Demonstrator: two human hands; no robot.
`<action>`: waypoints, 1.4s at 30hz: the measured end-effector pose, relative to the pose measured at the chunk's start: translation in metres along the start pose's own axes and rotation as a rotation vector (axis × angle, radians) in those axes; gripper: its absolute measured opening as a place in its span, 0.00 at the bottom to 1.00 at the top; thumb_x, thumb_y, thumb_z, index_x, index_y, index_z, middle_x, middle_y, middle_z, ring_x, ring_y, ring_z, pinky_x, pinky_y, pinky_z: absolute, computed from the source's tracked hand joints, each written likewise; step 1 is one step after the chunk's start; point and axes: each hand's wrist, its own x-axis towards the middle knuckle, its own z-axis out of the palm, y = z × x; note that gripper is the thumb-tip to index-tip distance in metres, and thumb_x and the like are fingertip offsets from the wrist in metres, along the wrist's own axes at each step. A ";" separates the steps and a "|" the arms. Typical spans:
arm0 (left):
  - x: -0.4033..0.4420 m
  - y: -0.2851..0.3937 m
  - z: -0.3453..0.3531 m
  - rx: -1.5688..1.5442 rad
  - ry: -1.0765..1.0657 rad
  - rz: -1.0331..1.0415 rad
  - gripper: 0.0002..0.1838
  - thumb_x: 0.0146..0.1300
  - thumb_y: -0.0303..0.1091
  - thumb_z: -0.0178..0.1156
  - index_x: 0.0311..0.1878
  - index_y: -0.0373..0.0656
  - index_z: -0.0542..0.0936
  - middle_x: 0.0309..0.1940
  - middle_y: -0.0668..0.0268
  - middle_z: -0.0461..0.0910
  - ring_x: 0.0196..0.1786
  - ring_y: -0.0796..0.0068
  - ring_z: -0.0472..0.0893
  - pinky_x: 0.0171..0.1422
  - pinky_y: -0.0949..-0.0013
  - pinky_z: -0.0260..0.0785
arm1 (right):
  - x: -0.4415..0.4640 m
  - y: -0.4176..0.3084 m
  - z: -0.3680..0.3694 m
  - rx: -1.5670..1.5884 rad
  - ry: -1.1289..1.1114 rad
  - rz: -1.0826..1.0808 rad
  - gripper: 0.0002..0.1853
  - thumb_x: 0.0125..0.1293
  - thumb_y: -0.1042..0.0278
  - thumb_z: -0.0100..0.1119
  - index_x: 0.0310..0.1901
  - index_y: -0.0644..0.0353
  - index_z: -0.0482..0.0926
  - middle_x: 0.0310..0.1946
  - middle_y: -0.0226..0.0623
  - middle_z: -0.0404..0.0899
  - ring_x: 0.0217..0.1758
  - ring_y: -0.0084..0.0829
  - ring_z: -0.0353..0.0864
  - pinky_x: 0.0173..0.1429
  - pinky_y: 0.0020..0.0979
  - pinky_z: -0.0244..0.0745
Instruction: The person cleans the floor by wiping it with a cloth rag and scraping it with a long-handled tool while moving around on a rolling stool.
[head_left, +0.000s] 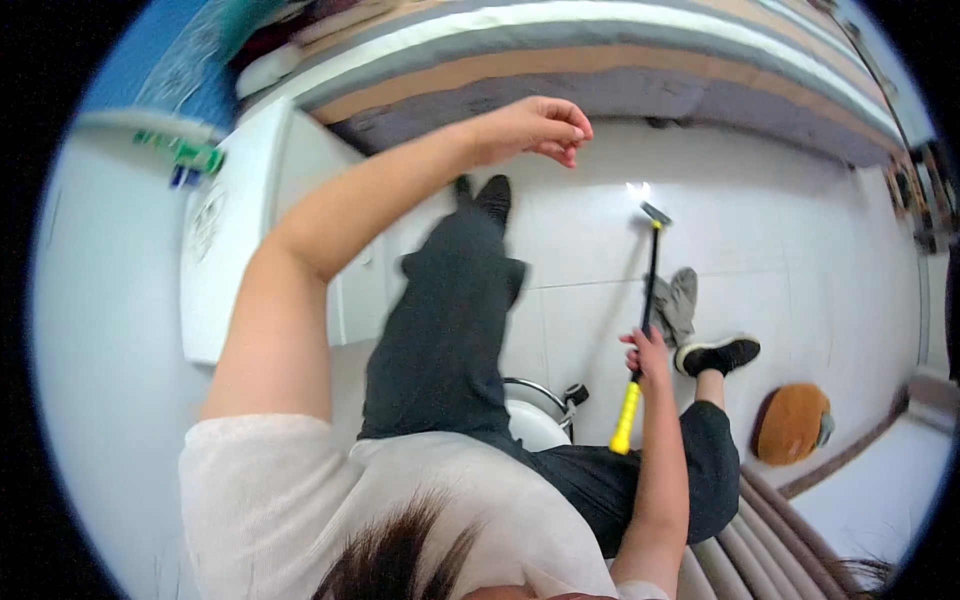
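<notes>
My left hand point(540, 130) is raised at the end of my bent arm, above the floor and near the bed's edge. Its fingers are curled in towards the thumb as in a pinch; whatever they hold, if anything, is too small to make out. Wrapped round the black shaft of a long-handled scraper point(652, 275) is my right hand point(649, 355). The tool has a yellow grip at its near end and a flat dark head at the far end, close to the floor. A grey crumpled cloth-like thing point(682, 303) lies beside the shaft.
A bed point(600, 65) with a striped cover runs along the far side. At left stands a white cabinet point(300, 190). My black shoe point(725, 355) rests on the tiled floor point(585, 320). A brown cushion-like object point(790, 425) lies right, and a white chrome-framed seat point(537, 425) is under me.
</notes>
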 end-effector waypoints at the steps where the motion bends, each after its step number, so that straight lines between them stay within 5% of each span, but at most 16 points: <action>1: -0.025 -0.009 -0.005 -0.047 0.073 0.056 0.07 0.65 0.34 0.54 0.41 0.42 0.74 0.31 0.70 0.73 0.35 0.80 0.76 0.51 0.69 0.74 | -0.022 -0.010 0.000 -0.024 0.020 -0.012 0.17 0.67 0.68 0.50 0.54 0.57 0.60 0.31 0.40 0.77 0.13 0.17 0.60 0.13 0.21 0.55; 8: -0.200 -0.151 -0.008 -0.241 0.689 -0.028 0.08 0.68 0.36 0.48 0.42 0.42 0.68 0.32 0.68 0.69 0.36 0.77 0.74 0.47 0.66 0.74 | -0.110 0.000 -0.016 -0.147 -0.013 -0.126 0.13 0.69 0.66 0.49 0.52 0.54 0.63 0.31 0.37 0.76 0.13 0.16 0.60 0.14 0.19 0.53; 11: -0.251 -0.196 -0.016 0.057 0.902 -0.003 0.09 0.69 0.35 0.47 0.43 0.40 0.69 0.34 0.66 0.71 0.37 0.74 0.74 0.48 0.65 0.72 | -0.117 0.018 -0.013 -0.097 -0.001 -0.104 0.08 0.69 0.66 0.49 0.45 0.56 0.64 0.32 0.38 0.76 0.14 0.16 0.60 0.14 0.19 0.53; 14: -0.267 -0.198 -0.051 0.806 1.233 0.204 0.06 0.67 0.31 0.47 0.40 0.38 0.70 0.35 0.57 0.74 0.35 0.60 0.76 0.46 0.58 0.70 | -0.102 0.035 -0.014 -0.058 0.006 -0.061 0.07 0.69 0.66 0.49 0.43 0.56 0.63 0.32 0.38 0.76 0.14 0.16 0.60 0.14 0.19 0.54; 17: -0.267 -0.179 -0.088 1.116 1.419 0.215 0.07 0.65 0.30 0.46 0.40 0.37 0.71 0.36 0.52 0.75 0.38 0.51 0.76 0.49 0.53 0.68 | -0.085 0.045 -0.020 -0.072 0.032 -0.041 0.07 0.69 0.66 0.48 0.43 0.55 0.63 0.32 0.39 0.76 0.13 0.17 0.59 0.14 0.20 0.53; 23: -0.249 -0.192 -0.127 0.833 1.362 -0.454 0.10 0.63 0.34 0.48 0.41 0.38 0.73 0.39 0.49 0.77 0.44 0.46 0.77 0.49 0.50 0.67 | -0.083 0.051 -0.027 -0.072 0.029 -0.067 0.10 0.68 0.65 0.50 0.48 0.52 0.64 0.32 0.37 0.77 0.14 0.17 0.58 0.15 0.20 0.53; 35: -0.170 -0.179 -0.062 0.759 1.483 -0.160 0.06 0.59 0.31 0.51 0.34 0.40 0.75 0.37 0.51 0.76 0.46 0.50 0.76 0.48 0.53 0.68 | -0.073 0.048 -0.022 -0.086 0.066 -0.065 0.08 0.69 0.66 0.48 0.43 0.57 0.62 0.32 0.40 0.77 0.13 0.18 0.60 0.14 0.21 0.55; 38: -0.144 -0.180 -0.053 1.074 1.687 0.169 0.06 0.61 0.31 0.50 0.35 0.40 0.73 0.34 0.53 0.76 0.44 0.52 0.77 0.45 0.54 0.68 | -0.079 0.046 -0.013 -0.076 0.076 -0.073 0.08 0.69 0.66 0.48 0.43 0.57 0.62 0.32 0.39 0.77 0.13 0.18 0.60 0.14 0.21 0.55; 42: -0.160 -0.096 -0.015 0.380 1.281 0.216 0.06 0.66 0.32 0.47 0.40 0.40 0.70 0.32 0.58 0.77 0.36 0.66 0.79 0.43 0.63 0.71 | -0.077 0.046 -0.019 -0.074 0.082 -0.066 0.08 0.69 0.66 0.48 0.44 0.56 0.62 0.33 0.39 0.77 0.14 0.18 0.60 0.15 0.20 0.55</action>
